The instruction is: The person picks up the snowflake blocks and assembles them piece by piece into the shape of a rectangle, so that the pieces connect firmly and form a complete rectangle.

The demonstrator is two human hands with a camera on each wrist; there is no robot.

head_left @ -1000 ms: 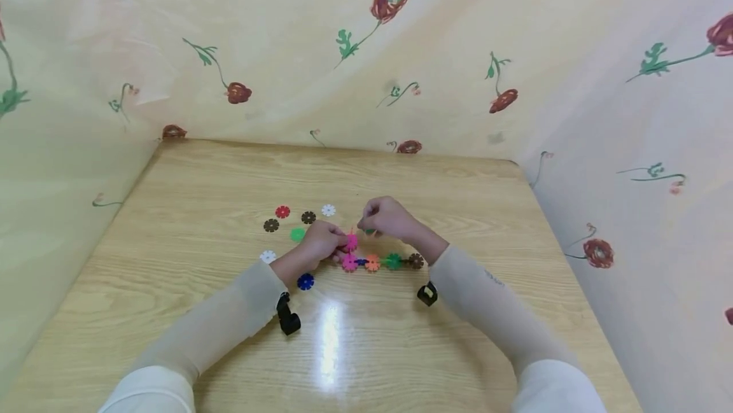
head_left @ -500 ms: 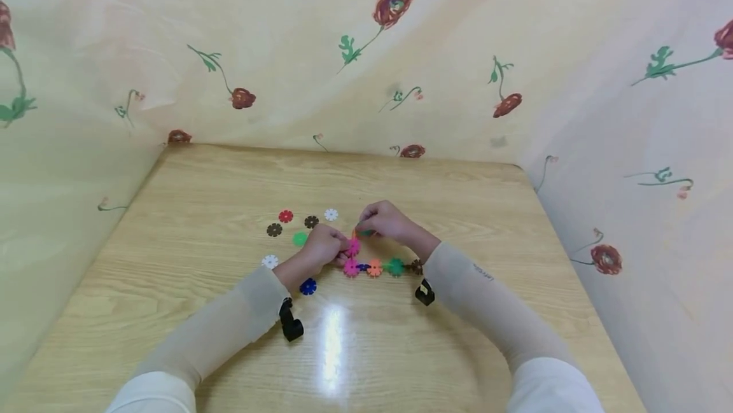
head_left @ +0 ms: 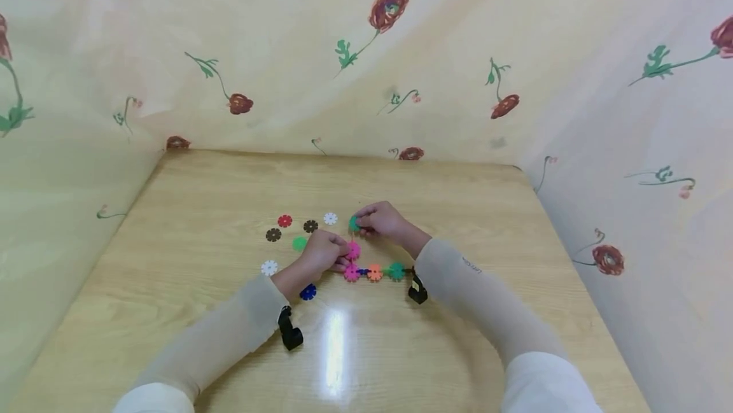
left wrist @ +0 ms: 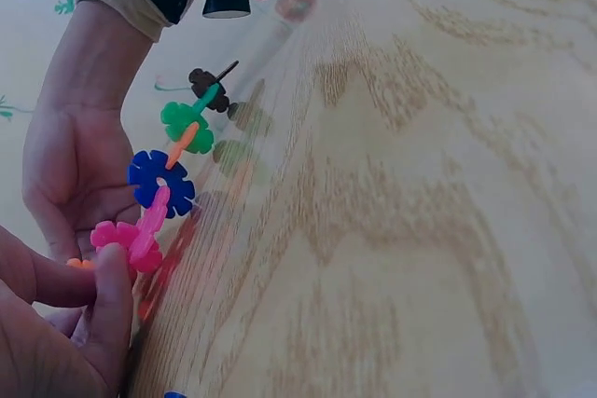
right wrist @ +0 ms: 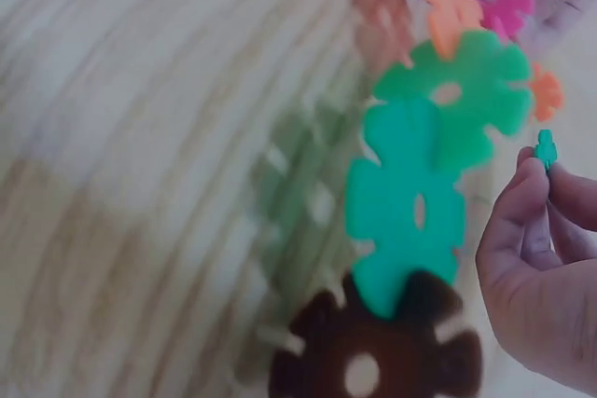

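A chain of slotted snowflake discs runs along the table, with a pink disc (head_left: 352, 273), a blue disc (left wrist: 160, 184), an orange disc (head_left: 375, 272), green discs (head_left: 397, 271) and a brown disc (right wrist: 373, 351). At its left end it bends away from the person. There my left hand (head_left: 322, 252) pinches another pink disc (head_left: 353, 250) between thumb and finger. Beyond that pink disc stands a second orange disc (right wrist: 546, 92), seen nearly edge-on. My right hand (head_left: 385, 219) pinches a loose-looking green disc (head_left: 354, 223) just above it; whether they touch is hard to tell.
Left of the hands lie loose discs: red (head_left: 284, 221), brown (head_left: 273, 235), another brown (head_left: 310, 226), white (head_left: 330, 218), light green (head_left: 300, 244), white (head_left: 269, 267) and blue (head_left: 308, 291). Flower-patterned cloth (head_left: 321, 50) surrounds the wooden table (head_left: 229, 184).
My right hand has shifted a little left, bringing its green disc over the upright orange one, where it now shows more fully. My left hand keeps its pinch on the pink disc.
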